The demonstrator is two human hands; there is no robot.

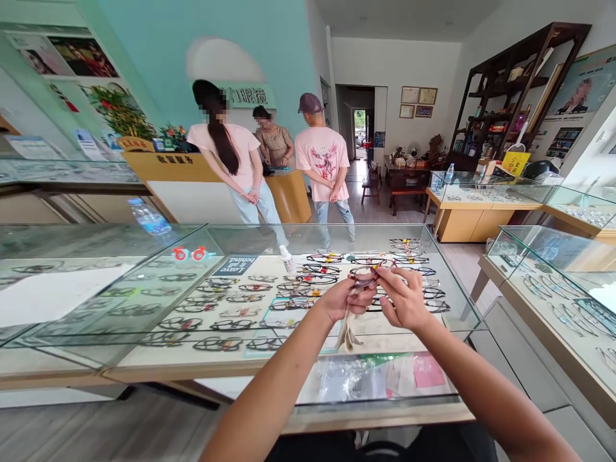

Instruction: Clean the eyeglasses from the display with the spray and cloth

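Observation:
Above the glass display case, my left hand (pixel 349 297) is closed around a pair of eyeglasses (pixel 366 278) with a dark reddish frame. A pale beige cloth (pixel 348 338) hangs down from under the same hand. On the other side, my right hand (pixel 405 298) has its thumb and fingers bent, with the fingertips at the frame; the exact grip is partly hidden. Below both hands, rows of eyeglasses (pixel 224 324) lie inside the case. A small white bottle (pixel 287 259) stands just beyond my left hand.
The glass display case (pixel 158 359) spans the front. A water bottle (pixel 148 218), red toy-like glasses (pixel 188 254) and a white sheet (pixel 58 295) are at left. Plastic packets (pixel 353 377) lie near me. Three people stand beyond, near a counter (pixel 168 168). More cases (pixel 491 192) are at right.

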